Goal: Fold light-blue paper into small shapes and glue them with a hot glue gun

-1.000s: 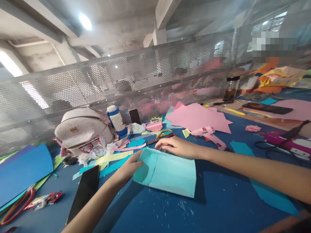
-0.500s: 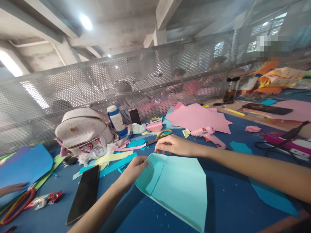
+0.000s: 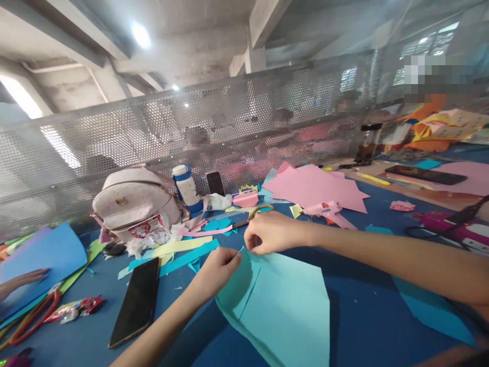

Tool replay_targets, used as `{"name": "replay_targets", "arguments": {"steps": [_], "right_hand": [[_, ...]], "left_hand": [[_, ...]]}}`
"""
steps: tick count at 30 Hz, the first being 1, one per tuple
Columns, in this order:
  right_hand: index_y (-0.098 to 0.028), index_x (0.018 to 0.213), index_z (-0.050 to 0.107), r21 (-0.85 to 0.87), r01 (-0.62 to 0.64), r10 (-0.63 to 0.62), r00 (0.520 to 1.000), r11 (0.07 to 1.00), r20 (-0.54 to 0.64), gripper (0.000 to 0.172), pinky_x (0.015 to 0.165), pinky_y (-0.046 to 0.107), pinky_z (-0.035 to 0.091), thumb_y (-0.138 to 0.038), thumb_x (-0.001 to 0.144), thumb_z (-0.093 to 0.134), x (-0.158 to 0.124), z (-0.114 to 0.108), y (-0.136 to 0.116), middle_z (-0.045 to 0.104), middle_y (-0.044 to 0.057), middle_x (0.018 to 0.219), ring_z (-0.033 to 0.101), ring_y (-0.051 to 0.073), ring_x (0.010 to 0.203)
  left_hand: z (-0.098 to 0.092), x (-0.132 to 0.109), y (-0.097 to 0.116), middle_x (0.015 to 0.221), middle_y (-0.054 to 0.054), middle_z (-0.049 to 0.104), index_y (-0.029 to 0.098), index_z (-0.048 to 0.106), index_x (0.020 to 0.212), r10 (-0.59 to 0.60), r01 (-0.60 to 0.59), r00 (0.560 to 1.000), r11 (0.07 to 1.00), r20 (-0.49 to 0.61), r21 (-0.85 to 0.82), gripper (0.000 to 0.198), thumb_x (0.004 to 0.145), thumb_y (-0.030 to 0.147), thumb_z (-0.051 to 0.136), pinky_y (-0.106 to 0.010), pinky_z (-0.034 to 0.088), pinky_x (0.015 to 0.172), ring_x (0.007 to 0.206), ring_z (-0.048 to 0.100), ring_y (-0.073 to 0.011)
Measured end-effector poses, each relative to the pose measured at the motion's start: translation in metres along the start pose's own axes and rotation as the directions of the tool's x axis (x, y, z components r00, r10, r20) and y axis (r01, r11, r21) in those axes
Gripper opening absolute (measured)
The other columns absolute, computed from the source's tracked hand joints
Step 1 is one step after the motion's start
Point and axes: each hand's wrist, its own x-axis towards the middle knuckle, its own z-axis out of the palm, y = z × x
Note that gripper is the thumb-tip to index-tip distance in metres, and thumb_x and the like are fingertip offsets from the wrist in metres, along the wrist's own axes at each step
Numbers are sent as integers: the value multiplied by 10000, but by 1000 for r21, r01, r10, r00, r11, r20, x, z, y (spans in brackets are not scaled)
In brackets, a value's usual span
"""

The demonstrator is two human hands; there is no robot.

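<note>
A folded sheet of light turquoise paper (image 3: 286, 300) is held up over the blue table, its far end between my two hands. My left hand (image 3: 218, 270) is closed on the paper's far left edge, thumb on top. My right hand (image 3: 273, 232) pinches the far edge close by, thumb and index finger curled together. A crease and a layered flap show on the paper's left part. Just beyond my right hand lie scissors (image 3: 263, 209) with yellowish handles, partly hidden. A pink glue gun (image 3: 330, 211) rests behind my right forearm.
A black phone (image 3: 135, 300) lies left of my left forearm. Behind are a pale backpack (image 3: 133, 199), a bottle (image 3: 186, 188), paper strips (image 3: 187, 247) and pink sheets (image 3: 317, 186). Another person's hand (image 3: 26, 280) rests on blue paper at left. A perforated metal screen (image 3: 153, 137) borders the table.
My right hand has come down and curled its fingers onto the paper's far edge. My left hand keeps its hold, slightly shifted right. The paper sits a little lower in view.
</note>
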Motion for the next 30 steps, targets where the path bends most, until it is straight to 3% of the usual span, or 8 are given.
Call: {"name": "replay_targets", "arguments": {"steps": [3, 6, 9, 11, 14, 20, 26, 30], "right_hand": [[-226, 796, 761, -8, 10, -10, 1000, 1000, 19, 176, 516, 233, 306, -166, 693, 631, 1, 1, -6, 735, -31, 773, 637, 131, 703], [-213, 805, 760, 31, 31, -32, 999, 999, 23, 165, 530, 228, 330, -174, 711, 630, 5, 2, -4, 734, -17, 796, 635, 138, 717], [-189, 890, 752, 258, 81, -93, 995, 963, 34, 200, 589, 228, 401, -258, 816, 579, 11, 3, 9, 729, 14, 829, 639, 145, 733], [-164, 980, 728, 487, 105, -125, 992, 867, 8, 278, 653, 239, 450, -323, 885, 521, 16, 6, 21, 722, 44, 872, 646, 154, 782], [-135, 1031, 687, 744, 108, -14, 991, 659, -132, 278, 725, 266, 485, -319, 863, 565, 16, 13, 38, 697, 88, 1004, 638, 191, 906], [-223, 1283, 476, 916, 105, 214, 956, 388, -201, 413, 750, 295, 534, -294, 881, 542, -14, 43, 42, 552, 116, 1302, 616, 207, 1059], [-273, 1438, 280, 959, 66, 125, 987, 276, -104, 744, 828, 335, 537, -326, 818, 688, -31, 74, 19, 413, 122, 1440, 567, 222, 1150], [-261, 1429, 309, 967, 126, 136, 978, 223, -159, 755, 821, 345, 539, -384, 803, 713, -21, 86, 12, 508, 112, 1359, 579, 227, 1125]], "left_hand": [[0, 0, 0, 531, 66, 217, 201, 315, 520, 18, -18, 1000, 1000, 1, -18, 370, 783, 349, 528, -269, 123, 490, 519, 210, -87], [0, 2, -2, 504, 71, 284, 176, 472, 552, 14, -14, 1000, 996, 2, -90, 255, 759, 297, 560, -253, 129, 482, 493, 228, -80], [-3, 7, -7, 494, 75, 412, 162, 646, 765, -13, 11, 1000, 977, -9, -212, 115, 710, 257, 609, -222, 169, 462, 442, 283, -70], [-6, 10, -11, 482, 77, 453, 165, 671, 846, -51, 43, 998, 949, -20, -312, 196, 680, 267, 652, -201, 212, 443, 403, 326, -66], [-10, 14, -18, 530, 36, 573, 163, 679, 884, -118, 84, 992, 875, -41, -477, 269, 660, 309, 704, -203, 341, 446, 412, 474, -98], [-12, 19, -26, 870, -75, 758, 143, 693, 1006, -212, -31, 947, 684, -240, -728, 393, 646, 292, 748, -277, 545, 652, 712, 701, -198], [1, 19, -27, 902, -82, 761, 137, 683, 942, -290, -143, 892, 547, -347, -825, 330, 621, 190, 738, -265, 565, 684, 772, 715, -190], [16, 10, -21, 832, -47, 752, 142, 678, 873, -286, -191, 884, 502, -370, -844, 298, 589, 188, 755, -250, 558, 652, 693, 697, -159]]}}
